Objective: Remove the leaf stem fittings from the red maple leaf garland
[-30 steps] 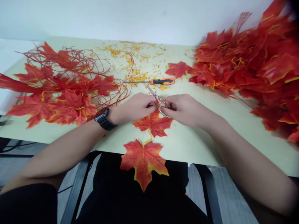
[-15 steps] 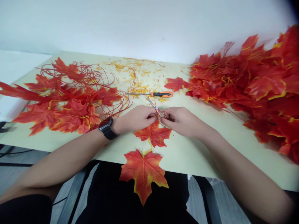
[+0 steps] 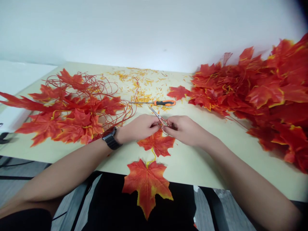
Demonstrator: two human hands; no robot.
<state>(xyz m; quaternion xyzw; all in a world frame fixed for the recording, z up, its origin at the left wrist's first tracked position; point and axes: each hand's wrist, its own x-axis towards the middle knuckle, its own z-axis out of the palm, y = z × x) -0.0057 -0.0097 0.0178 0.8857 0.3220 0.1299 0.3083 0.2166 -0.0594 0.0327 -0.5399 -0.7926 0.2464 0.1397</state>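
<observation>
A small pair of scissors point(image 3: 159, 117) lies between my hands at the middle of the table, its blades pointing up and left. My left hand point(image 3: 143, 127), below a black watch, is closed in a pinch at the top of a red leaf point(image 3: 157, 142); what it pinches is too small to make out. My right hand point(image 3: 184, 129) is closed too, its fingertips at the scissors' handles, the held part partly hidden. A yellow stem joins that leaf to a larger red-orange leaf point(image 3: 148, 186), which hangs over the table's front edge.
A screwdriver point(image 3: 165, 102) lies beyond my hands, near scattered yellow scraps point(image 3: 144, 95). Red leaves point(image 3: 72, 123) and tangled red cord point(image 3: 106, 85) are at the left. A large heap of red leaves point(image 3: 260, 93) fills the right side of the table point(image 3: 192, 166).
The whole view has shifted slightly, so the table and its contents sit a little lower. My hands keep nearly the same pose around the scissors and leaf.
</observation>
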